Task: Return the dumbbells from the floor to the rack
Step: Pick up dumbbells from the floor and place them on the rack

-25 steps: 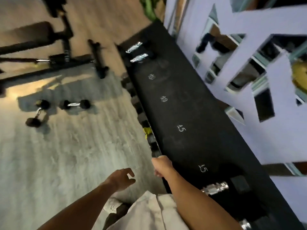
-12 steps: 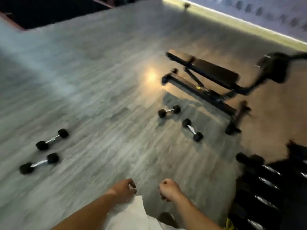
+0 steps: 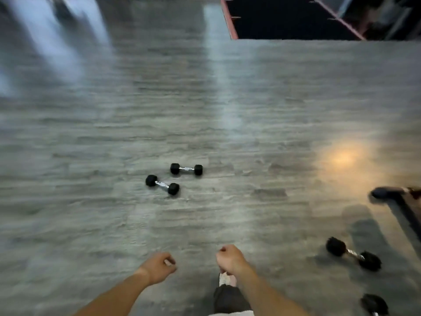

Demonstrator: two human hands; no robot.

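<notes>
Both hands are empty here, left hand [image 3: 157,266] and right hand [image 3: 230,258] just loosely curled out front. Two dumbbells [image 3: 186,169] [image 3: 162,184] lie close together on the grey floor [image 3: 250,133] ahead, another dumbbell [image 3: 353,253] off right near a bench foot [image 3: 385,193].

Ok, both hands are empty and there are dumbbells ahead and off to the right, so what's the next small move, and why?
Probably step forward toward the pair of dumbbells lying straight ahead on the floor and start bending to them. Both the left hand and the right hand hold nothing, their fingers loosely curled, and neither is near a weight. The blurred dumbbell at the right looks closer, so it is an arguable alternative.
</notes>
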